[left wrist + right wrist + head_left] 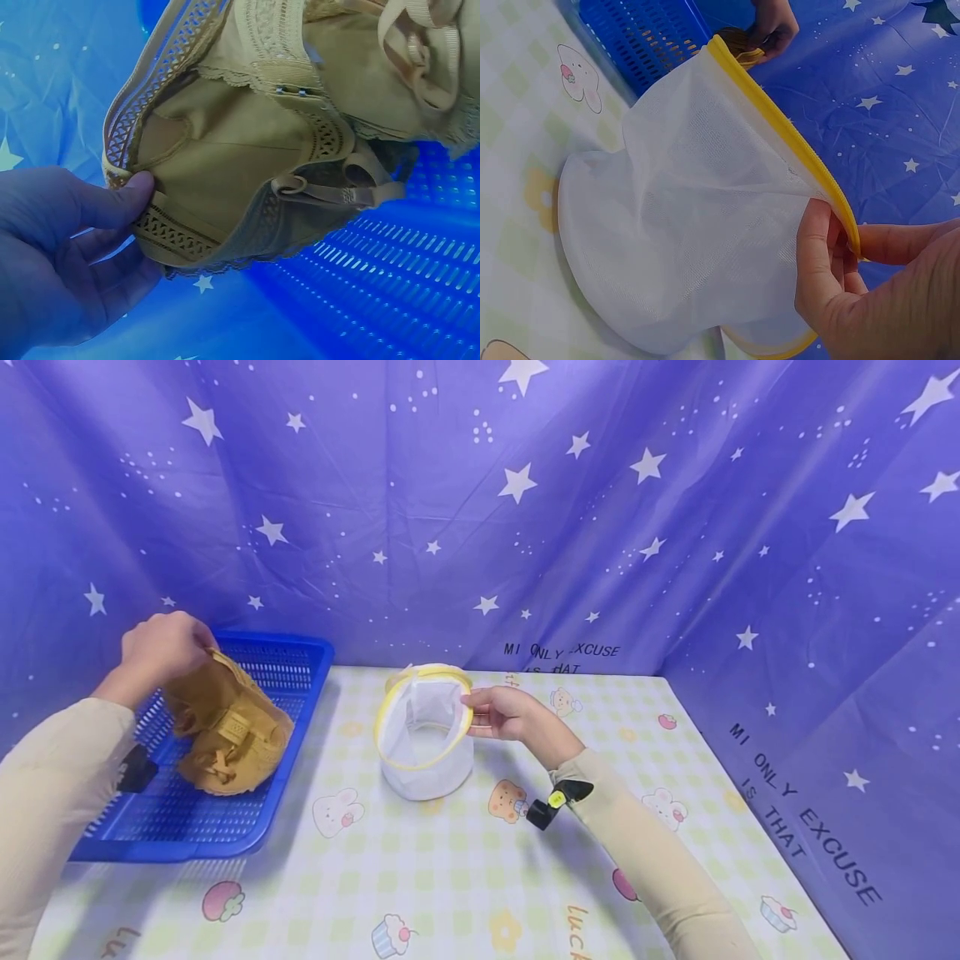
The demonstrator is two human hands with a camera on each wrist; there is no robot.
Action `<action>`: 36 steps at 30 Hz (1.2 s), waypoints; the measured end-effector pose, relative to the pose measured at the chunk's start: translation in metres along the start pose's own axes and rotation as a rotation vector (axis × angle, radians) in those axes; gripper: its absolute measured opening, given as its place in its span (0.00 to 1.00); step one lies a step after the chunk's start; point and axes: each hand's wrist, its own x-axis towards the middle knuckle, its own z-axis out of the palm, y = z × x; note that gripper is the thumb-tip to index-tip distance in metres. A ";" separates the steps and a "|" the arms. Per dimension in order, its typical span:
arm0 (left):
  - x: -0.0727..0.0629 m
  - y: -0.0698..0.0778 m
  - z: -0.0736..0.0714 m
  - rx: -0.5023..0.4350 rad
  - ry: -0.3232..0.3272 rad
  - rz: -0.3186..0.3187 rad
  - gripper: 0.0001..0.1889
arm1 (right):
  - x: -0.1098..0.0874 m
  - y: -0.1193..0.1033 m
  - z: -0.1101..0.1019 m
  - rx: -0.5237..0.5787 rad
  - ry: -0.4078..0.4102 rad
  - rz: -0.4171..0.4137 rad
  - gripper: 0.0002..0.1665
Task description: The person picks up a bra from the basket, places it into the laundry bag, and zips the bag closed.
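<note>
Over the blue basket, my left hand pinches the edge of a tan bra. In the left wrist view the thumb and fingers of that hand hold the bra's lace-trimmed band; its hook closure and straps show. A white mesh laundry bag with a yellow zipper rim stands on the table, its mouth open. My right hand pinches that rim on its right side. Seen from the right wrist, the thumb and fingers grip the yellow zipper edge.
The basket stands at the left of the table, just left of the mesh bag. A checked tablecloth with cartoon prints covers the table. Purple star-patterned curtains hang behind and to the right.
</note>
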 end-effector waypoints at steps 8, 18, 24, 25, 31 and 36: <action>-0.003 0.004 -0.008 -0.025 0.109 -0.013 0.13 | 0.002 0.001 0.000 0.008 -0.003 0.002 0.05; 0.003 0.013 -0.026 -0.107 0.279 -0.031 0.13 | 0.003 -0.001 0.001 -0.003 -0.006 -0.001 0.06; 0.004 0.018 -0.035 -0.152 0.338 -0.076 0.16 | 0.004 0.001 0.001 -0.002 -0.010 0.004 0.06; 0.004 0.020 -0.035 -0.156 0.346 -0.088 0.16 | 0.004 0.001 0.001 -0.001 -0.010 0.003 0.06; 0.005 0.025 -0.040 -0.194 0.393 -0.147 0.18 | 0.004 0.003 0.000 0.003 -0.008 0.005 0.06; 0.008 0.028 -0.049 -0.237 0.430 -0.190 0.18 | 0.004 0.003 0.000 0.002 0.001 0.008 0.06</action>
